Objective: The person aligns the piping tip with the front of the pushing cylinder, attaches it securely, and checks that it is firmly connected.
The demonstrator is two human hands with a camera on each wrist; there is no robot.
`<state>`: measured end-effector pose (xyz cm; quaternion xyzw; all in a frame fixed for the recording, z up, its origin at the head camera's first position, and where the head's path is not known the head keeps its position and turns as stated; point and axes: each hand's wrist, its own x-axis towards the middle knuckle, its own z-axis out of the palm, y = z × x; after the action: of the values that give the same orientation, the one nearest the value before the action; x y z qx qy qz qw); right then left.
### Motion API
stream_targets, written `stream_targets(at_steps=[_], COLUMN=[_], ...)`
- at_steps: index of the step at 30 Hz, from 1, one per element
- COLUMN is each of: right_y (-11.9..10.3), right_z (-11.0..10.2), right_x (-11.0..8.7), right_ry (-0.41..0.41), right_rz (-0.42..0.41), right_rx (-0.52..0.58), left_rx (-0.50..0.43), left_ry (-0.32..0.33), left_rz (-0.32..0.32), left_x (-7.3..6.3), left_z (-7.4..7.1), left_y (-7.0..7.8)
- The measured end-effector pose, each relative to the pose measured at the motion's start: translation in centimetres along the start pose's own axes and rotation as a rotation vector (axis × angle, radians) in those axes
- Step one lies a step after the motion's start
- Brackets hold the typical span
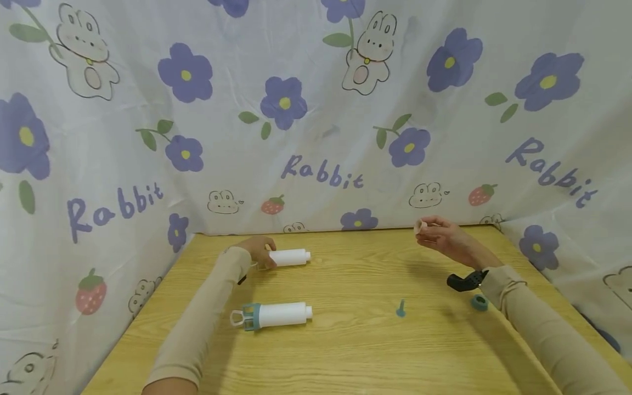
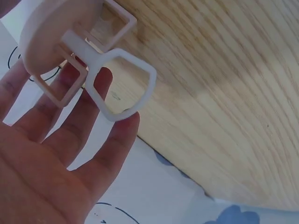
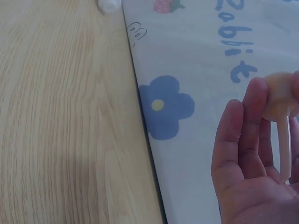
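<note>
My left hand point(image 1: 259, 250) grips the end of a white-barrelled toy syringe point(image 1: 290, 257) at the back left of the table. In the left wrist view, its pink end piece point(image 2: 42, 37) has square side loops, and a white ring handle point(image 2: 122, 85) sticks out; the fingertips lie behind them. Raised above the back right of the table, my right hand point(image 1: 446, 240) pinches a small pink piece point(image 1: 419, 226). The right wrist view shows this pink piece with a round head and a thin stem point(image 3: 284, 147) pointing towards the palm; the thumb is mostly cut off.
Nearer the front lies a second toy syringe point(image 1: 283, 314) with a teal end and ring handle. A teal stemmed piece point(image 1: 401, 309) stands right of centre, and a teal ring-shaped piece point(image 1: 479, 302) lies below the right wrist. A printed curtain point(image 1: 316, 142) borders the wooden table point(image 1: 345, 356).
</note>
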<state>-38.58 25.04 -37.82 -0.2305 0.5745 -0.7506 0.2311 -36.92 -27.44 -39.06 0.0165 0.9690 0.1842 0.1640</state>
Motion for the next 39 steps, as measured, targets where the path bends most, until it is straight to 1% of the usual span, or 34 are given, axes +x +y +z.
stream_targets(at_steps=[5, 8, 10, 14, 17, 20, 21, 23, 25, 27, 29, 31, 32, 33, 35, 39], right_y=[0.2, 0.3, 0.4, 0.7, 0.8, 0.9, 1.0, 1.0, 1.1, 1.1, 1.0, 1.0, 0.9, 0.9, 0.7, 0.6], right_z=[-0.1, -0.1, -0.1, -0.2, -0.2, -0.3, -0.3, -0.3, -0.3, -0.4, -0.5, -0.7, -0.8, -0.9, -1.2, -1.6], right_x=[0.2, 0.3, 0.4, 0.4, 0.3, 0.3, 0.3, 0.2, 0.1, 0.0, -0.2, -0.4, -0.6, -0.7, -1.0, -1.6], right_ry=[-0.011, -0.014, -0.012, 0.006, -0.002, -0.036, -0.050, -0.071, -0.084, -0.089, -0.086, -0.083, -0.078, -0.076, -0.074, -0.086], right_rz=[-0.001, -0.001, 0.006, 0.014, 0.012, 0.006, 0.004, 0.001, -0.004, -0.006, -0.003, -0.001, 0.001, 0.003, 0.003, -0.001], right_rx=[-0.010, -0.029, -0.041, -0.070, -0.093, -0.086, -0.079, -0.053, -0.026, -0.014, -0.018, -0.038, -0.049, -0.061, -0.086, -0.081], left_rx=[-0.016, 0.004, -0.006, -0.130, -0.266, -0.351, -0.394, -0.453, -0.544, -0.616, -0.661, -0.724, -0.727, -0.747, -0.797, -0.866], left_ry=[0.010, 0.017, 0.013, -0.015, -0.039, -0.029, -0.028, -0.012, 0.001, 0.019, 0.041, 0.045, 0.050, 0.053, 0.039, 0.032], left_rz=[-0.010, 0.006, 0.022, 0.050, 0.072, 0.089, 0.093, 0.083, 0.071, 0.062, 0.054, 0.061, 0.063, 0.057, 0.072, 0.093], left_x=[-0.2, -0.3, -0.5, -1.0, -1.0, -0.6, -0.6, -0.5, -0.4, -0.3, 0.0, 0.2, 0.2, 0.2, 0.1, 0.0], left_z=[0.1, 0.2, 0.3, 0.3, 0.4, 0.5, 0.5, 0.5, 0.7, 1.0, 1.5, 2.0, 2.3, 2.5, 2.9, 3.3], left_y=[-0.7, -1.5, -2.0, -2.8, -3.3, -4.0, -4.2, -4.6, -5.0, -5.5, -6.1, -6.6, -6.8, -6.8, -6.9, -6.9])
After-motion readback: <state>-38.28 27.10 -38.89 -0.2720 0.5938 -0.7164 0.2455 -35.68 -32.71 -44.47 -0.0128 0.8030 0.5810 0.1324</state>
